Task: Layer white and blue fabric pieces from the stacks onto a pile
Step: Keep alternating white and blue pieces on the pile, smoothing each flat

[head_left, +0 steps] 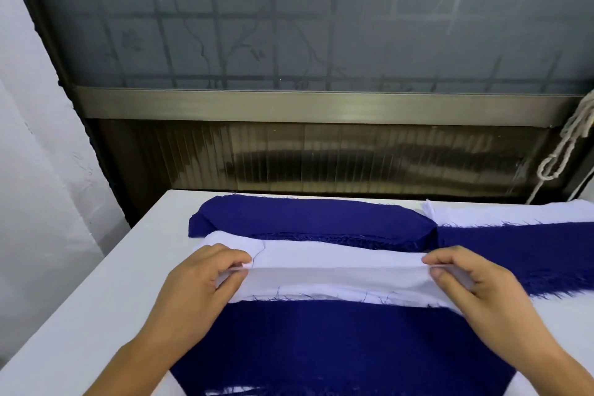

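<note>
White rectangular fabric piece (337, 273), frayed-edged, pinched at its ends by left hand (205, 280) and right hand (472, 283), held over the dark blue fabric pile (337, 347); step judged: laying down; next, lowered flat, edges aligned.

Looks like a small sewing or cutting workroom, maybe a home setup. Plain white surface (96, 283) pushed against a frosted window (289, 16) with a metal frame, stacks of raw-edged blue fabric (308, 219) and white fabric (514, 210) (frayed threads everywhere), a white curtain (38, 138) on the left, knotted rope (565, 145) hanging at right.
</note>
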Demonstrator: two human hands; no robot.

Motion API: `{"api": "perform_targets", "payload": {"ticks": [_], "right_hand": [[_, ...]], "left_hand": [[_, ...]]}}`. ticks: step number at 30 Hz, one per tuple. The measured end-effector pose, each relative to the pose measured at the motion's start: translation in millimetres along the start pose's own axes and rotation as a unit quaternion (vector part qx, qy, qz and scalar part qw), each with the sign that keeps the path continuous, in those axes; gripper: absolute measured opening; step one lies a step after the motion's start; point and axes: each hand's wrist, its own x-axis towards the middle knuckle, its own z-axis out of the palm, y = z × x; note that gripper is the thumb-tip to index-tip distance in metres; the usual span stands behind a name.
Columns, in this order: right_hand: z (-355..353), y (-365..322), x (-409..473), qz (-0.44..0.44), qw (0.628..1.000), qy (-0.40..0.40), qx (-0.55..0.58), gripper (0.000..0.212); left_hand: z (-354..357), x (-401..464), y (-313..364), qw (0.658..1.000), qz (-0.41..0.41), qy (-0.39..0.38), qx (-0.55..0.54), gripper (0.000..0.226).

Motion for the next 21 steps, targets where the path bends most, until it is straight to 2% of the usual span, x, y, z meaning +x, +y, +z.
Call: {"api": "perform_targets", "payload": {"ticks": [2,6,8,10,13,15,16,18,21], "right_hand": [[-15.9,-0.1,-5.9,0.03,0.997,-0.064,-0.002,0.012],[-27.6,4.2,-10.6,0.097,0.974,-0.205,-0.017,0.004],[-22.7,7.1,-10.0,0.11,0.966,-0.232,-0.025,0.006],[-16.3,9.2,-9.4,0.103,0.972,-0.21,-0.029,0.011],[-9.1,4.7,-12.0,0.043,0.996,-0.078,-0.031,0.017],[-8.5,0.3,-18.1,-0.063,0.995,0.028,-0.077,0.018],[-8.8,-0.1,-21.4,-0.107,0.988,0.052,-0.097,0.017],[-7.4,10.3,-32.1,-0.161,0.981,0.048,-0.099,0.013],[-3.8,30.3,-49.6,-0.178,0.981,0.011,-0.075,0.016]], "left_hand": [[-11.2,-6.5,2.1,0.997,-0.054,-0.039,-0.041,0.029],[-28.0,-6.0,2.8,0.982,-0.086,-0.16,-0.053,0.017],[-30.8,-1.8,3.9,0.969,-0.083,-0.224,-0.066,0.016],[-28.4,1.2,4.0,0.966,-0.081,-0.24,-0.057,0.018],[-25.2,1.6,3.2,0.984,-0.078,-0.15,-0.049,0.021],[-26.2,-3.0,3.6,0.998,-0.014,-0.057,-0.012,0.016],[-27.3,-6.6,3.5,0.999,0.04,-0.012,0.023,0.012],[-26.8,-16.7,-1.4,0.982,0.163,0.035,0.084,0.005],[-13.4,-38.8,-19.8,0.948,0.294,0.01,0.119,0.028]]}}
